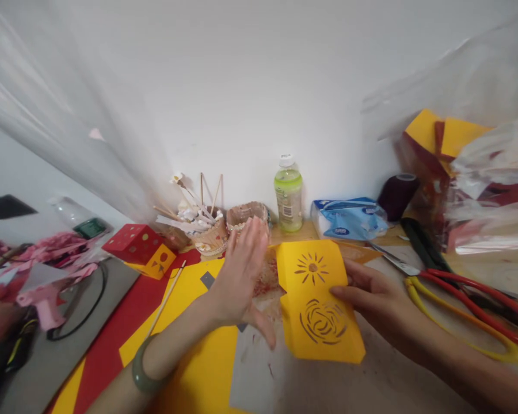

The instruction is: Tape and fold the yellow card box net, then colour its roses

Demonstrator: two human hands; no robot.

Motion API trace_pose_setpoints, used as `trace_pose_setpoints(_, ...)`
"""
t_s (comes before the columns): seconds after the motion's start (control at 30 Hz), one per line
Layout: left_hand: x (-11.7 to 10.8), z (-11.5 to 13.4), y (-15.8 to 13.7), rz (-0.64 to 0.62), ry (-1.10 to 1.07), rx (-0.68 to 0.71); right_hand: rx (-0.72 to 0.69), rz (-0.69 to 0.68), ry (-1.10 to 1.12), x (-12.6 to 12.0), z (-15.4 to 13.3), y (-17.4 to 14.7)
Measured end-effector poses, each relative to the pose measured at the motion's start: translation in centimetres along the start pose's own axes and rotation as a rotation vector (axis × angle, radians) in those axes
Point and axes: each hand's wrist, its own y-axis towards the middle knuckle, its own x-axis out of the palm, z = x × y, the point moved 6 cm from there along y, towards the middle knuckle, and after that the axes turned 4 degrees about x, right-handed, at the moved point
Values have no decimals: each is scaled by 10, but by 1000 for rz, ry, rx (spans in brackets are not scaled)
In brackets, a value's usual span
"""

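My right hand (pixel 366 290) pinches the right edge of a yellow paper cutout (pixel 291 322), thumb in front. Tabs edge the cutout, and a sunburst and a rose-like pattern are cut through it. Just left of it, my left hand (pixel 244 273) is raised with fingers stretched out and thumb apart, holding nothing. A green bangle (pixel 143 359) circles the left wrist. Beneath the left forearm lie yellow sheets (pixel 194 368) on red paper (pixel 107 339). A thin wooden stick (pixel 166 302) rests on the yellow sheet.
Red-handled scissors (pixel 470 307) and yellow-handled scissors (pixel 457 330) lie at right. Behind stand a bottle (pixel 288 198), a tissue pack (pixel 349 218), a thread spool (pixel 397 195) and a decorated cup (pixel 209 236). At left are a red-and-yellow paper box (pixel 138 247), a pink glue gun (pixel 45 296) and another person's blurred hand (pixel 0 322).
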Motion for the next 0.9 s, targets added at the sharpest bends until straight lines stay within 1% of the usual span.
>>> trace_pose_setpoints(0.07, 0, 2, 2, -60, -25, 84, 31, -25, 25, 0, -1, -1)
trace_pose_setpoints(0.1, 0, 4, 3, -87, -44, 99, 51, -51, 32, 2, -1, -2)
trace_pose_setpoints(0.13, 1, 5, 4, -103, -71, 78, 72, -79, 30, 5, -1, -4)
trace_pose_setpoints(0.17, 2, 5, 4, -98, -116, 20, 93, -106, 17, 7, -1, -5)
trace_pose_setpoints(0.23, 3, -1, 2, -20, -301, -196, 83, -123, -17, 10, -2, -7)
trace_pose_setpoints(0.27, 3, -5, 0, 37, -408, -311, 50, -95, -35, 9, -4, -7)
trace_pose_setpoints(0.3, 4, -9, -3, 93, -490, -404, 1, -33, -59, 4, -7, -7)
trace_pose_setpoints(0.33, 4, -14, -6, 159, -558, -492, -62, 60, -97, -3, -10, -6)
trace_pose_setpoints(0.4, 7, -27, -13, 291, -702, -695, -195, 300, -239, -21, -17, -5)
trace_pose_setpoints(0.47, 17, -39, -22, 420, -932, -939, -301, 526, -427, -38, -21, -3)
trace_pose_setpoints(0.5, 24, -43, -26, 477, -1059, -1037, -332, 599, -496, -45, -21, -1)
trace_pose_setpoints(0.53, 30, -45, -28, 517, -1168, -1096, -345, 622, -532, -49, -19, 3)
trace_pose_setpoints(0.57, 35, -45, -27, 536, -1248, -1114, -328, 592, -531, -52, -15, 8)
trace_pose_setpoints(0.63, 42, -44, -27, 558, -1353, -1117, -250, 465, -505, -51, -8, 17)
trace_pose_setpoints(0.7, 47, -43, -28, 561, -1416, -1129, -112, 304, -458, -44, -1, 21)
trace_pose_setpoints(0.77, 51, -44, -30, 558, -1454, -1136, 22, 198, -414, -37, 3, 21)
trace_pose_setpoints(0.83, 54, -45, -31, 546, -1479, -1132, 99, 170, -393, -35, 3, 19)
trace_pose_setpoints(0.9, 56, -47, -33, 541, -1480, -1126, 117, 176, -394, -37, 3, 18)
